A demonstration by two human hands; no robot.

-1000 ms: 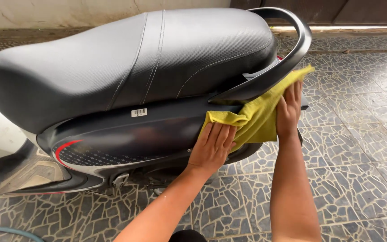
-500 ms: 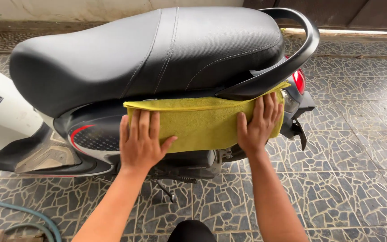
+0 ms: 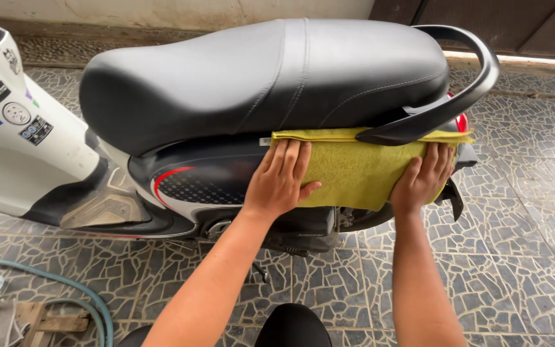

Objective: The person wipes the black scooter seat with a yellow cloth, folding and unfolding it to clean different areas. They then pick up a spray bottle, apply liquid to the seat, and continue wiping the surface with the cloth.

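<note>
A yellow-green cloth (image 3: 354, 168) is spread flat against the dark side panel (image 3: 213, 177) of a scooter, just under the black seat (image 3: 271, 77). My left hand (image 3: 282, 180) presses flat on the cloth's left end, fingers pointing up. At the cloth's right end my right hand (image 3: 424, 177) lies flat on it, below the black grab rail (image 3: 444, 106). Both palms rest on the fabric without gripping it.
The scooter's white front body (image 3: 27, 154) with stickers stands at the left above the footboard (image 3: 104, 205). A green hose (image 3: 65, 289) curls on the mosaic stone floor (image 3: 521, 244) at lower left, beside a wooden piece (image 3: 46, 318). A dark door (image 3: 483, 26) is at the back right.
The bunched cloth has been spread out along the side panel. My left hand slid left then back toward the right, and the view moved closer.
</note>
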